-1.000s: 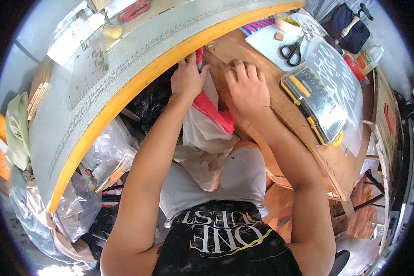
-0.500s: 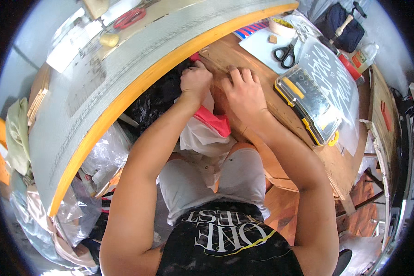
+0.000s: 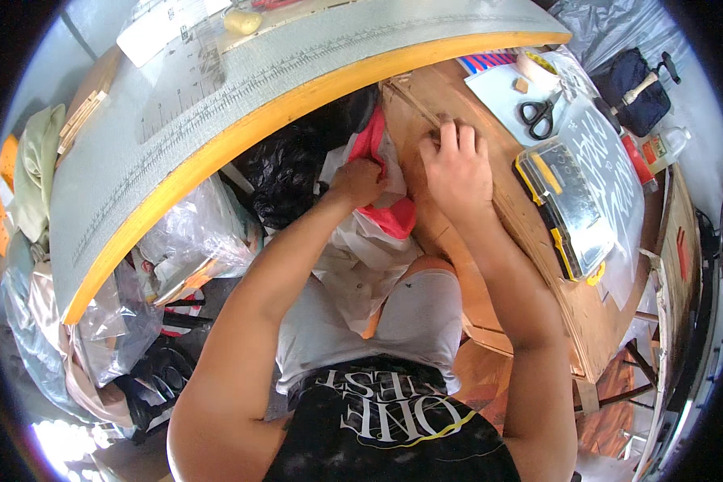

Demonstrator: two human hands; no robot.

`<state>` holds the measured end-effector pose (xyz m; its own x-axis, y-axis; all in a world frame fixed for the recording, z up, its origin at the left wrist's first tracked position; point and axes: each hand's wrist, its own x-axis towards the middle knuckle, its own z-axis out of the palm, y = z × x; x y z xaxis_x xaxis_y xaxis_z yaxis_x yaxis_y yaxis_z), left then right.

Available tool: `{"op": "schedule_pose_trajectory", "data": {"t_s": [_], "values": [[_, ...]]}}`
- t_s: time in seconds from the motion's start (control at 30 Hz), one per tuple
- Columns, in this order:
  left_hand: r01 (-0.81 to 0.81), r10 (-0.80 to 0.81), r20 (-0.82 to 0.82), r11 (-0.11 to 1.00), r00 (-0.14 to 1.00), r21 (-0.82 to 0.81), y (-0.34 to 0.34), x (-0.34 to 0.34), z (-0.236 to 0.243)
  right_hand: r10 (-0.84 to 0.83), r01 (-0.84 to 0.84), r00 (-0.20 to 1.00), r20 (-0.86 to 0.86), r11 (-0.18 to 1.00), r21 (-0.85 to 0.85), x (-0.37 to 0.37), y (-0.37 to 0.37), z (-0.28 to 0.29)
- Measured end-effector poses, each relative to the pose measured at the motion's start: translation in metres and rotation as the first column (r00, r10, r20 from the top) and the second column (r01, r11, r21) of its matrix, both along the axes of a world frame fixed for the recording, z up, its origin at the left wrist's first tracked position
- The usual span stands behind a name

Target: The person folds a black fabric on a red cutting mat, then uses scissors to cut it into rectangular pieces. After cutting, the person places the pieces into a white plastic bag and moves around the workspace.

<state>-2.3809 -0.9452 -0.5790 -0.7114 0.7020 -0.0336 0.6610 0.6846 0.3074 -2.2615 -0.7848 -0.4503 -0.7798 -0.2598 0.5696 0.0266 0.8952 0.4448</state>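
Note:
My left hand (image 3: 360, 183) is closed, fingers curled into a thin red-and-white sheet (image 3: 392, 218) that hangs below the wooden table; I cannot tell whether it is plastic or cloth. Its red band runs above and below the hand, and its pale part drapes toward my lap. Black plastic (image 3: 279, 173) bulges just left of this hand. My right hand (image 3: 458, 169) rests at the near side of the wooden table (image 3: 498, 165), fingers bent and slightly apart, tips on the wood. Nothing shows in it.
A grey board (image 3: 209, 112) with an orange edge and ruler markings curves across the upper left. On the wooden table lie black scissors (image 3: 536, 119), a tape roll (image 3: 538, 68) and a clear-lidded organizer box (image 3: 566, 205). Clear plastic bags (image 3: 205, 225) crowd the left.
My left hand has come nearer to me along the red-and-white sheet, so more of its red band shows beyond the hand. The view has shifted; my right hand stays on the table.

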Motion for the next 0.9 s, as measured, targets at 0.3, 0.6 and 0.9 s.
{"op": "schedule_pose_trajectory", "data": {"t_s": [0.3, 0.6, 0.9], "values": [[-0.423, 0.457, -0.179, 0.884, 0.871, 0.199, 0.004, -0.02, 0.082, -0.065, 0.065, 0.998, 0.001, 0.996, -0.063, -0.006, -0.007, -0.001], [-0.418, 0.43, -0.134, 0.902, 0.893, 0.11, 0.012, -0.038, 0.073, -0.006, 0.013, 0.998, 0.066, 0.995, -0.102, 0.004, 0.0, 0.0], [-0.485, 0.504, -0.062, 0.852, 0.861, 0.196, 0.022, -0.027, 0.078, -0.036, 0.056, 0.993, 0.116, 0.982, -0.178, 0.001, -0.006, 0.004]]}}
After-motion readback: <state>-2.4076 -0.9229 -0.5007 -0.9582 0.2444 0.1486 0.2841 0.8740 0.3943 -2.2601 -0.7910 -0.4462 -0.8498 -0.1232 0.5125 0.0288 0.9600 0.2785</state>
